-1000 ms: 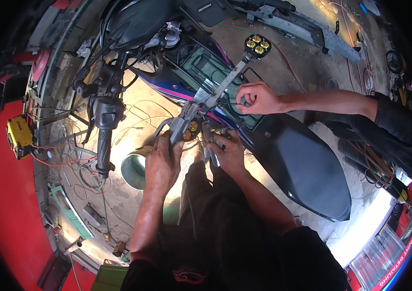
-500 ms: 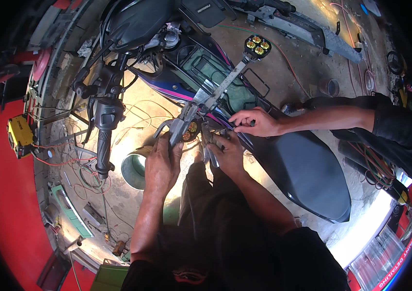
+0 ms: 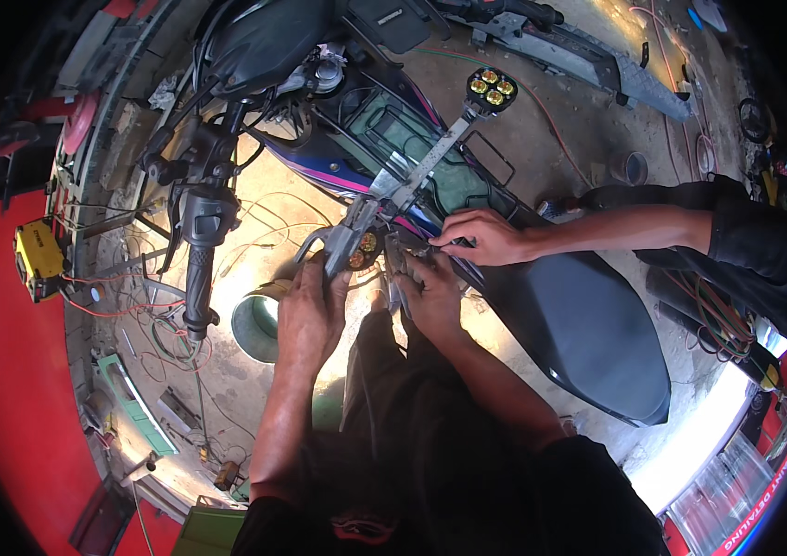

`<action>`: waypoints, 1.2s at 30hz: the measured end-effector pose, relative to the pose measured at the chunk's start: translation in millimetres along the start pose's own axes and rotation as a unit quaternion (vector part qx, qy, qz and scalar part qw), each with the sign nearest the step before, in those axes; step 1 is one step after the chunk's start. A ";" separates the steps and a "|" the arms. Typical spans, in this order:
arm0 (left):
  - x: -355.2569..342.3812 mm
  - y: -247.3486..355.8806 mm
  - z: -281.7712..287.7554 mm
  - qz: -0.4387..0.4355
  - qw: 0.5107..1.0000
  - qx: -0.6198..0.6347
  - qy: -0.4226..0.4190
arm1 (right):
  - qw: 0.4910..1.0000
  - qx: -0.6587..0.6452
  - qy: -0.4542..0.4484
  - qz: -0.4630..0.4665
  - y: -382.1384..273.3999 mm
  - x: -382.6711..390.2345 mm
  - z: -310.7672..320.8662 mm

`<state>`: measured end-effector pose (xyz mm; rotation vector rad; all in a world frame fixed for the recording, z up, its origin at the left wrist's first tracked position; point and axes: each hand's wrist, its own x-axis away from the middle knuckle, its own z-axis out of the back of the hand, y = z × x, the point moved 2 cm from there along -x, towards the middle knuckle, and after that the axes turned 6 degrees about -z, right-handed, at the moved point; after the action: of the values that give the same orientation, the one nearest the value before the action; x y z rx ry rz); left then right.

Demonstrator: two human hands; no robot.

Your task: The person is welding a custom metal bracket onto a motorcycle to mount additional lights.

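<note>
My left hand [image 3: 310, 310] is closed on a grey metal bracket [image 3: 347, 236] with a round yellow-lens lamp [image 3: 363, 248] beside it. The bracket meets a long metal bar [image 3: 426, 167] that carries a second lamp [image 3: 493, 91]. Just right of the lower lamp my right hand [image 3: 429, 301] grips a silver metal tool [image 3: 393, 273], which looks like pliers; its exact kind is unclear. A co-worker's hand [image 3: 484, 237] reaches in from the right, fingertips curled beside that tool. The motorcycle's blue-and-pink body [image 3: 319, 171] lies behind the bracket.
A handlebar [image 3: 203, 222] stands at left, the seat [image 3: 579, 343] at right. A yellow machine [image 3: 39, 261] with cables is at far left. A metal bucket [image 3: 254, 324], loose hoses and a long metal frame [image 3: 579, 60] are on or near the floor.
The co-worker's hand has moved down and left from over the green tray to beside the tool at my right hand. My right hand has shifted slightly; my left hand stays on the bracket.
</note>
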<state>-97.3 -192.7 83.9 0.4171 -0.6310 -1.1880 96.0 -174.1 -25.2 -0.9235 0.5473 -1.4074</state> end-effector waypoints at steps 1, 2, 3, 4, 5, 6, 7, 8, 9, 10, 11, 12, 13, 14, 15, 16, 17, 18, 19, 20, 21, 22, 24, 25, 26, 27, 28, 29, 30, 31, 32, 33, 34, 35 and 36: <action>-0.5 0.3 0.2 -0.001 1.000 0.000 0.000 | 1.000 0.006 0.000 0.004 1.5 0.2 -0.7; -1.1 0.7 0.4 0.001 1.000 -0.002 -0.002 | 1.000 0.006 0.001 0.004 2.5 0.8 -1.3; -1.1 0.8 0.7 0.004 1.000 -0.006 -0.003 | 1.000 0.020 0.005 0.006 2.1 1.3 -2.2; -0.9 0.7 0.8 0.004 1.000 -0.006 -0.003 | 0.999 0.034 0.010 0.008 1.5 2.0 -2.9; -0.7 0.7 0.9 0.001 1.000 -0.004 0.001 | 0.999 0.034 0.010 0.009 0.6 3.1 -3.8; -0.7 0.6 0.8 -0.002 1.000 -0.002 0.003 | 0.998 0.053 0.015 0.004 0.0 4.8 -4.5; -0.7 0.4 0.7 -0.003 1.000 -0.002 0.004 | 0.997 0.073 0.019 0.000 -0.6 6.1 -5.1; -0.8 0.2 0.7 -0.003 1.000 -0.001 0.003 | 0.997 0.073 0.020 0.000 -1.3 6.9 -5.9; -0.7 -0.3 1.1 -0.003 1.000 0.000 0.003 | 0.996 0.076 0.036 0.014 -2.9 7.8 -6.3; -0.7 -1.9 0.7 -0.003 1.000 0.000 0.003 | 0.995 0.080 0.053 0.027 -4.2 8.2 -6.4; -0.9 -3.8 -0.3 -0.015 1.000 -0.006 0.006 | 0.995 0.080 0.053 0.027 -5.0 7.9 -5.8; -1.1 -4.1 -0.9 -0.027 1.000 -0.011 0.009 | 0.992 0.104 0.057 0.041 -6.5 7.3 -3.7; -0.6 -3.0 -0.8 -0.027 1.000 -0.010 0.009 | 0.988 0.129 0.060 0.055 -8.4 6.3 -1.3; -0.1 -0.5 0.2 -0.020 1.000 0.000 0.014 | 0.988 0.130 0.060 0.055 -10.3 4.0 1.2; 0.5 1.0 0.8 -0.012 1.000 0.009 0.018 | 0.991 0.113 0.044 0.052 -13.0 0.6 3.9; 1.2 0.7 0.5 -0.013 1.000 0.010 0.018 | 0.994 0.096 0.028 0.049 -14.1 -1.1 5.1; 2.0 0.0 0.3 -0.011 1.000 0.006 0.017 | 0.994 0.096 0.029 0.049 -13.6 -1.0 5.0; 2.4 -0.4 0.6 -0.010 1.000 0.002 0.016 | 0.995 0.090 0.027 0.042 -13.4 -1.2 4.6; 2.4 -1.0 0.2 -0.010 1.000 0.003 0.017 | 0.996 0.083 0.024 0.036 -13.5 -1.4 4.6; 2.4 -1.5 -0.4 -0.018 1.000 0.003 0.021 | 0.996 0.083 0.024 0.037 -14.8 -1.7 5.6; 2.1 -1.9 -0.7 -0.026 0.999 0.003 0.025 | 0.996 0.076 0.021 0.032 -16.6 -2.1 6.8; 1.6 -1.6 -0.1 -0.026 0.999 0.003 0.026 | 0.997 0.069 0.018 0.027 -17.5 -2.5 7.5; 0.9 -1.1 0.5 -0.026 1.000 -0.002 0.016 | 0.997 0.070 0.005 0.036 -15.0 -3.8 8.1; 1.0 -1.3 0.4 -0.026 1.000 -0.002 0.017 | 0.996 0.071 -0.008 0.045 -13.8 -4.4 8.2; 1.1 -1.4 0.3 -0.027 0.999 0.000 0.017 | 0.996 0.071 -0.008 0.045 -13.3 -4.7 8.5; 0.7 -1.3 0.7 -0.029 0.999 0.001 0.017 | 0.996 0.077 0.002 0.052 -15.1 -5.8 9.6; 0.4 -0.5 1.2 -0.029 0.999 0.001 0.017 | 0.995 0.083 0.012 0.060 -17.5 -7.4 11.2; 0.2 0.5 1.6 -0.022 1.000 0.002 0.010 | 0.995 0.083 0.012 0.060 -19.5 -10.2 15.3; 1.6 -1.1 2.1 -0.011 1.000 0.001 0.003 | 0.995 0.092 -0.038 0.014 -27.6 -16.2 20.3; 2.0 -2.0 1.8 -0.011 1.000 0.001 0.003 | 0.990 0.103 -0.085 -0.034 -30.6 -21.0 24.8; 2.2 -3.5 1.3 -0.017 1.000 0.000 0.006 | 0.990 0.103 -0.085 -0.034 -29.7 -25.7 26.8; 1.6 -3.4 1.0 -0.023 1.000 0.000 0.008 | 0.985 0.137 -0.107 -0.020 -28.9 -31.2 28.6; 1.5 -2.8 1.3 -0.024 1.000 0.001 0.008 | 0.977 0.171 -0.129 -0.006 -28.7 -33.6 29.5; 1.5 -2.1 1.7 -0.022 1.000 0.001 0.006 | 0.977 0.172 -0.128 -0.006 -24.5 -32.3 28.2; 1.5 -2.1 1.8 -0.019 1.000 0.000 0.005 | 0.977 0.177 -0.116 0.016 -20.7 -30.5 25.2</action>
<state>-99.6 -194.7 84.4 0.4366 -0.6169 -1.2207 100.1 -137.2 -0.3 -0.7710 0.1279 -1.2931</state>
